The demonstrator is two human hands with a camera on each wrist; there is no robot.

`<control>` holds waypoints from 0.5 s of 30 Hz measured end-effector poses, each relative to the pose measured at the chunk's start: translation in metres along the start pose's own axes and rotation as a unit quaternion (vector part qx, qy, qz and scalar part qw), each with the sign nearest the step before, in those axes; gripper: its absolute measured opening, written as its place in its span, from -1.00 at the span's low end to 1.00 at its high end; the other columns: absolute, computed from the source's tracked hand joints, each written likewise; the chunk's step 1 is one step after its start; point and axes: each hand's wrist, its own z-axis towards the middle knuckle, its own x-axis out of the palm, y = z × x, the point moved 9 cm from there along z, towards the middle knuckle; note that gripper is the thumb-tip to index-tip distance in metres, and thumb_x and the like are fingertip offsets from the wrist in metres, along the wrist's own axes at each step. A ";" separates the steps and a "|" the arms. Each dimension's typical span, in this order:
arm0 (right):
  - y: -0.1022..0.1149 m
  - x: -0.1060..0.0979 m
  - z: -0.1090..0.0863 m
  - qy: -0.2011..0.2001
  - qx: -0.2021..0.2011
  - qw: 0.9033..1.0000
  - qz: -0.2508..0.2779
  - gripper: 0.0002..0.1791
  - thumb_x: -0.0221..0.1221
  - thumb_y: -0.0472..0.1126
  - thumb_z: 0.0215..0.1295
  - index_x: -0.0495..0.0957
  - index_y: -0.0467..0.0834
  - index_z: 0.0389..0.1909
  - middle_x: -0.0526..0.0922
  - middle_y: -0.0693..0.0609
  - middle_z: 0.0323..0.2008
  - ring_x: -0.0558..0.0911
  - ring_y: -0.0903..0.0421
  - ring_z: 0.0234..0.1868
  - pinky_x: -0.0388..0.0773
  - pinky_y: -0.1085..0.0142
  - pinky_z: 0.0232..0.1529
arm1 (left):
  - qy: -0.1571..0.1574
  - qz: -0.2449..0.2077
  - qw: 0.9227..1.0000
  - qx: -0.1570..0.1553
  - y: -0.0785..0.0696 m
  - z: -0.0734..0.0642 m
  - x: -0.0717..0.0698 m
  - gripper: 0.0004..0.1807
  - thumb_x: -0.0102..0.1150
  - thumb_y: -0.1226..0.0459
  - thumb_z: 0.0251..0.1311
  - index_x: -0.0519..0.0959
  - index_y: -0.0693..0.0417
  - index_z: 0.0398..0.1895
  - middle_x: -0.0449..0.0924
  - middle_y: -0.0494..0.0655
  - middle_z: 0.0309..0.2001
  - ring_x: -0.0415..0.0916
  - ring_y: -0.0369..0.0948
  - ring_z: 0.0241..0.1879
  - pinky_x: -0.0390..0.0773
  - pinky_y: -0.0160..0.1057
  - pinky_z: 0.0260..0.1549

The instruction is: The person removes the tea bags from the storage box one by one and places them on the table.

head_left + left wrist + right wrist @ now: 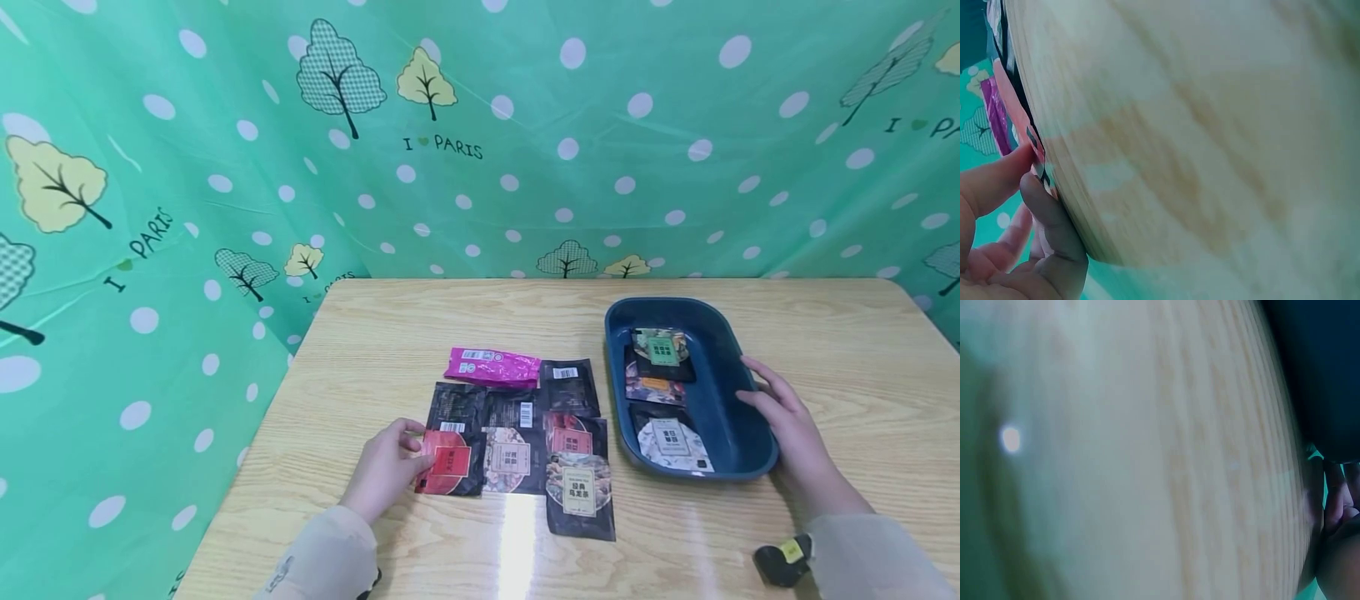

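Packet in red [454, 463] is being pinched by the left grip [385, 468], right grip [797, 432] clasping the blue tub [722, 400].

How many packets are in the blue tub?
3: the green-labelled packet at the back, the orange-labelled packet partly beneath it, the white-labelled packet in front. Others may hide underneath.
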 end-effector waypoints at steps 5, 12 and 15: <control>0.001 0.000 0.000 -0.001 -0.002 1.000 -0.005 -0.37 -0.08 0.18 0.51 -0.06 0.48 0.51 -0.31 -0.07 0.61 -0.21 -0.34 0.55 -0.22 -0.35 0.44 | -0.009 0.024 1.000 0.018 -0.005 0.000 -0.002 -0.53 0.43 0.36 0.06 0.48 0.16 0.05 0.52 -0.02 -0.24 0.49 -0.19 -0.31 0.51 -0.25 -0.34; 0.002 0.001 -0.002 -0.001 -0.001 1.000 -0.009 -0.37 -0.10 0.16 0.52 -0.07 0.47 0.51 -0.33 -0.09 0.60 -0.24 -0.36 0.54 -0.23 -0.36 0.43 | -0.010 0.077 0.997 0.021 -0.011 -0.001 -0.002 -0.74 0.44 0.31 0.07 0.63 0.11 -0.17 0.54 -0.02 -0.19 0.44 -0.17 -0.24 0.53 -0.19 -0.22; 0.002 0.001 -0.001 -0.001 -0.001 1.000 -0.012 -0.37 -0.10 0.16 0.52 -0.07 0.47 0.51 -0.33 -0.10 0.60 -0.22 -0.36 0.54 -0.22 -0.36 0.43 | -0.013 0.092 0.995 0.030 -0.016 -0.001 -0.004 -0.80 0.42 0.30 0.09 0.65 0.09 -0.21 0.54 -0.03 -0.20 0.43 -0.17 -0.26 0.51 -0.20 -0.25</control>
